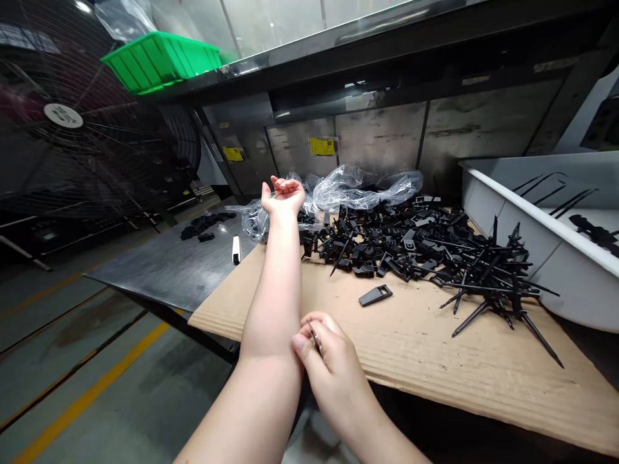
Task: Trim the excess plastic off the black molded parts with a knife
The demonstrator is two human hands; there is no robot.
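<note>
Right hand (331,370) pinches thin black plastic piece (316,340) in its fingers, by left forearm (273,303); left hand (284,198) empty, fingers loosely curled, near black parts pile (401,245) on table (459,367).

L hand (283,196) curled, R hand (329,367) mid-pinch

Off to the right of my grip (319,345) sits a white plastic bin (575,283) holding a few black rods. Far ahead, a green plastic crate (159,61) rests up on a steel shelf (338,48), and crumpled clear plastic film (353,190) lies below it. To the left stand a large floor fan (62,116) and a steel table (164,277).
</note>
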